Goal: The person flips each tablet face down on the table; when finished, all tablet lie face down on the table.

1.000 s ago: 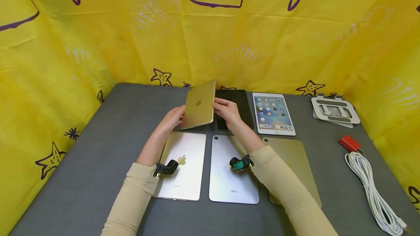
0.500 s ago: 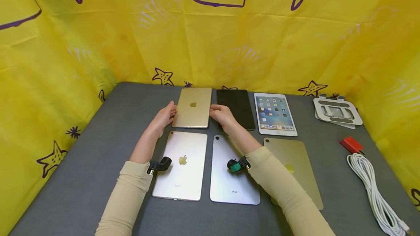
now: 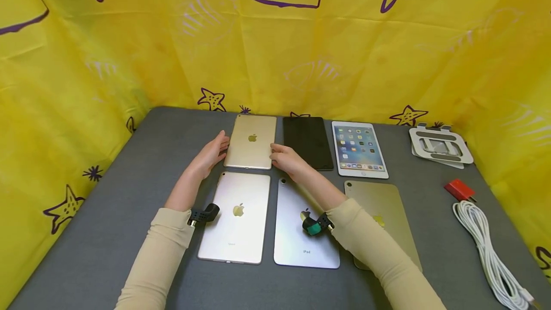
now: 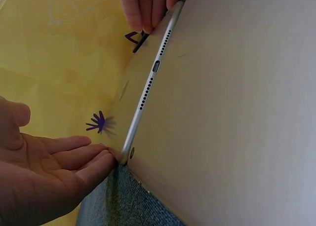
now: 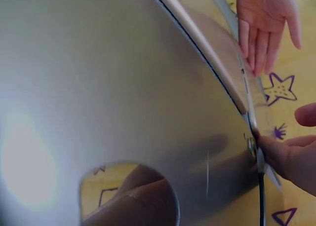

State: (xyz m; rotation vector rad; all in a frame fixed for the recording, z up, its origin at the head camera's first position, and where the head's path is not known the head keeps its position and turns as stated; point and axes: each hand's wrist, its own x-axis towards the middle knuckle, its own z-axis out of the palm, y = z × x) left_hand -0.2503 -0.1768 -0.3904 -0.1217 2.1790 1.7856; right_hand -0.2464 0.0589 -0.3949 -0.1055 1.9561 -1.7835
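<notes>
Grey surface (image 3: 116, 204): gold tablet (image 3: 252, 145) lies flat between your left grip (image 3: 208, 155), straight-fingered, and right grip (image 3: 287, 160), touching its edge, neither clasped round it; placing looks done, perhaps slight squaring with the black tablet (image 3: 309, 138) beyond your right grip remaining.

Gold tablet (image 3: 251, 149) between left fingers (image 3: 222, 144) and right fingers (image 3: 278, 152)

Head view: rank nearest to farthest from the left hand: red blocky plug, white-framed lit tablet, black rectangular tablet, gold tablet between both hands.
1. Gold tablet: beside the left hand.
2. Black tablet: back row, middle.
3. White-framed tablet: farther right.
4. Red plug: far right.
</notes>
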